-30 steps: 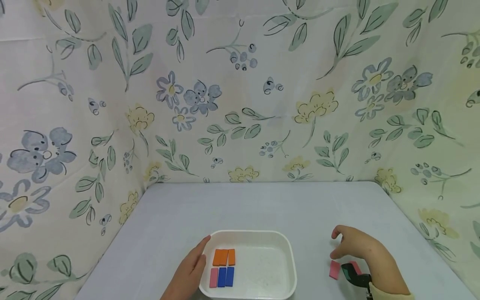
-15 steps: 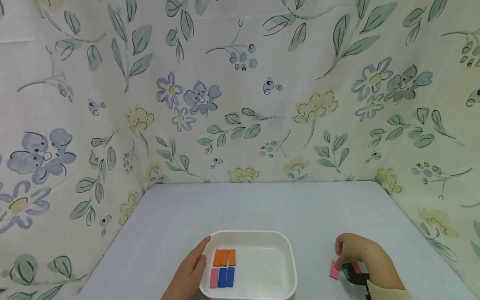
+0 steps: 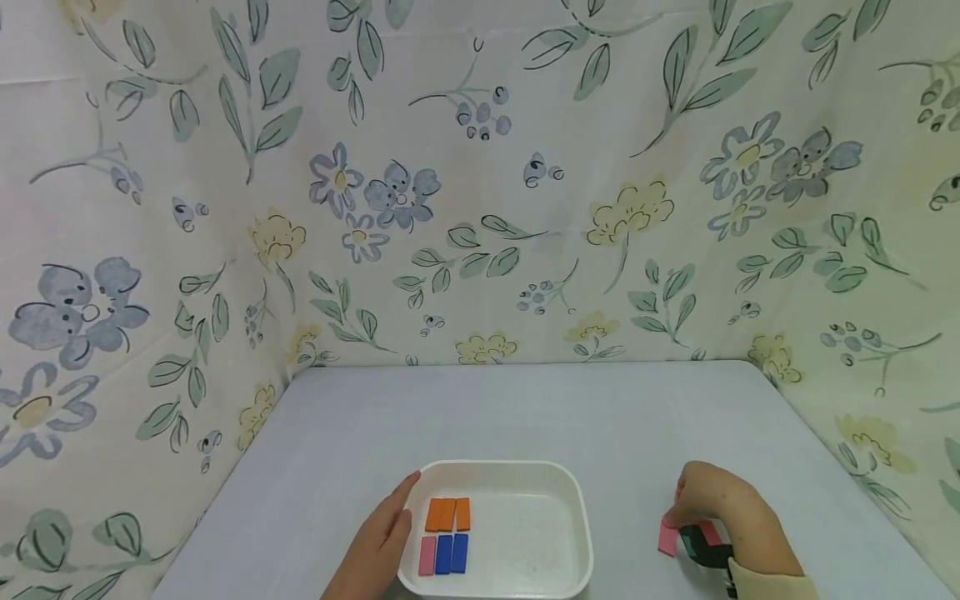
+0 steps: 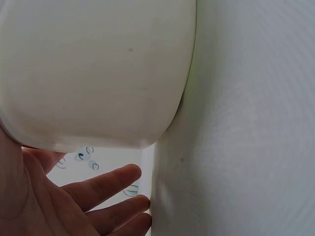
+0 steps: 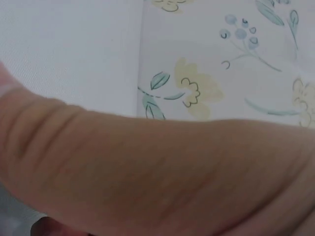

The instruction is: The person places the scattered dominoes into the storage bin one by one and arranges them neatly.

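My left hand (image 3: 378,533) lies along the left side of a white plastic tray (image 3: 532,472), fingers reaching forward by the rim. In the left wrist view the straight fingers (image 4: 106,187) spread beside the tray's outer wall (image 4: 98,73). My right hand (image 3: 708,492) is lowered to the table on the right, fingers bent down. Its thumb tip covers the upper end of a pink tile (image 3: 666,542); the other fingertips are hidden, so I cannot tell if they pinch it. Another pink tile (image 3: 708,530) shows partly behind the wrist camera. The right wrist view is mostly skin (image 5: 147,167).
In the tray's left part, orange tiles (image 3: 442,515) form a row above a pink tile (image 3: 427,556) and two blue tiles (image 3: 452,554). The white table (image 3: 517,408) ends at a flower-patterned cloth (image 3: 480,208) at the back and sides.
My right hand has come down from behind the pink tile, its finger and thumb closing together, and now its thumb overlaps the tile's upper end. The left hand and tray have stayed put.
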Motion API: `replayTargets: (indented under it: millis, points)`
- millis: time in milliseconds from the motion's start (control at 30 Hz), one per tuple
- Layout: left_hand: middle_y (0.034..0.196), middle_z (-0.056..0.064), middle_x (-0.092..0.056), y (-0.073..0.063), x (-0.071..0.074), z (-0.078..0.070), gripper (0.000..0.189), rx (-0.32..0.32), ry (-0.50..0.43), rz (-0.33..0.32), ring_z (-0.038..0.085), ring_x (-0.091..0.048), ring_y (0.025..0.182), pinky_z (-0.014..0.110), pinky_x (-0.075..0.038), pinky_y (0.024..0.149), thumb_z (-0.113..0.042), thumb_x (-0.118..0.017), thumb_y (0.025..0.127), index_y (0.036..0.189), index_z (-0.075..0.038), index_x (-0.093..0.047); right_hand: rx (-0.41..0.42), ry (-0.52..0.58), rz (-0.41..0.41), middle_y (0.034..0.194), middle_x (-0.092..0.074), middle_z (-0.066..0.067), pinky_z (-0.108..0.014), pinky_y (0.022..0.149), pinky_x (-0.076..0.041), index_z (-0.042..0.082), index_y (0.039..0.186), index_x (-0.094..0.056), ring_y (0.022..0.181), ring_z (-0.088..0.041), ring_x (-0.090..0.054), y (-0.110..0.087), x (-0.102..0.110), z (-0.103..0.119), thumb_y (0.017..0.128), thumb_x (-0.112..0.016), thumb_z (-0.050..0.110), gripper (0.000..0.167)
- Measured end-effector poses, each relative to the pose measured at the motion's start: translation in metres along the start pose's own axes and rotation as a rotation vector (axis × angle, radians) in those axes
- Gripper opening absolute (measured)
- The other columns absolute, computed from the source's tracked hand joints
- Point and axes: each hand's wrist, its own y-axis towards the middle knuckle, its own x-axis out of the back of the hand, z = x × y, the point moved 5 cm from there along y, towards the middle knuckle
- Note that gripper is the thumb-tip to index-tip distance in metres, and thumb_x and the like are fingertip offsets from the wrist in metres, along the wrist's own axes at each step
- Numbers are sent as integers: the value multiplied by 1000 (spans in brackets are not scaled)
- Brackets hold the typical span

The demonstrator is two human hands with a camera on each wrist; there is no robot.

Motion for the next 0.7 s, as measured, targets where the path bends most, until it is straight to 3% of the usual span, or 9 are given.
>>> replayTargets:
  millis: [133,300,567,700]
  points:
    - [157,4,-39,0,0,0,50,-7,-3,4,33,-36,143,58,-34,110,-19,-43,107,157,-20,-36,-16,-68,12,74,-59,-5,-43,66,-53,-2,81,-64,71,-22,-54,3,-2,-1,75,-87,36,45]
    - [158,4,-39,0,0,-1,50,7,4,5,33,-36,143,59,-34,110,-21,-44,107,157,-22,-36,34,-16,9,73,-60,-5,-40,64,-51,-1,81,-65,69,-21,-54,6,-5,9,78,-85,31,37]
    - [157,4,-39,0,0,-3,50,27,4,3,32,-35,144,59,-34,110,-20,-43,107,157,-23,-37,107,36,-66,75,-62,-3,-39,61,-51,2,80,-68,70,-20,-55,6,-9,28,79,-83,26,28]
    - [156,4,-41,1,0,-2,49,16,15,-5,32,-36,143,59,-34,110,-20,-43,107,156,-23,-38,98,20,-85,76,-62,-3,-41,61,-52,2,82,-67,71,-21,-56,3,-9,32,80,-83,32,34]
